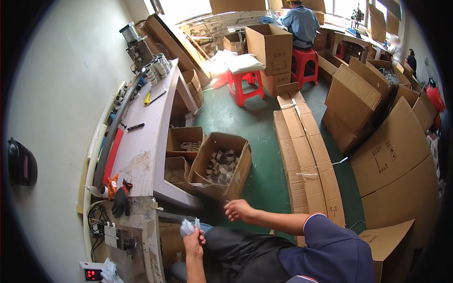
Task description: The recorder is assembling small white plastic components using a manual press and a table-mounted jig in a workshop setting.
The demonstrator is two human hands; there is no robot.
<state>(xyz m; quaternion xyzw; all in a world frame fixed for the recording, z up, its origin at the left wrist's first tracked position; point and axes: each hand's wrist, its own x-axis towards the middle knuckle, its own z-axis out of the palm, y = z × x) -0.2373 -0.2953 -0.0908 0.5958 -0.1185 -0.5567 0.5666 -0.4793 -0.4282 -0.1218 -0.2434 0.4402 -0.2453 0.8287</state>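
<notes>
Close to the bench's near corner, my left hand point(192, 242) is closed round a crumpled clear plastic bag point(188, 228), which bunches up above the fingers. My right hand point(239, 211) is held out in front of my lap, apart from the left, with its fingers curled together. Whether anything small sits between those fingertips cannot be made out. Beyond the right hand stands an open carton point(243, 166) holding many pale curved pieces point(221, 166). More clear plastic point(110, 271) lies beside a small box with a red display point(91, 273) at the lower left.
The long bench point(147, 127) on the left bears a black-and-red glove point(121, 200), a yellow-handled tool point(147, 98) and grey cylinders point(161, 63). Long flat cartons point(306, 151) lie on the floor to the right. Red stools point(246, 89) and a seated person point(301, 24) are farther off.
</notes>
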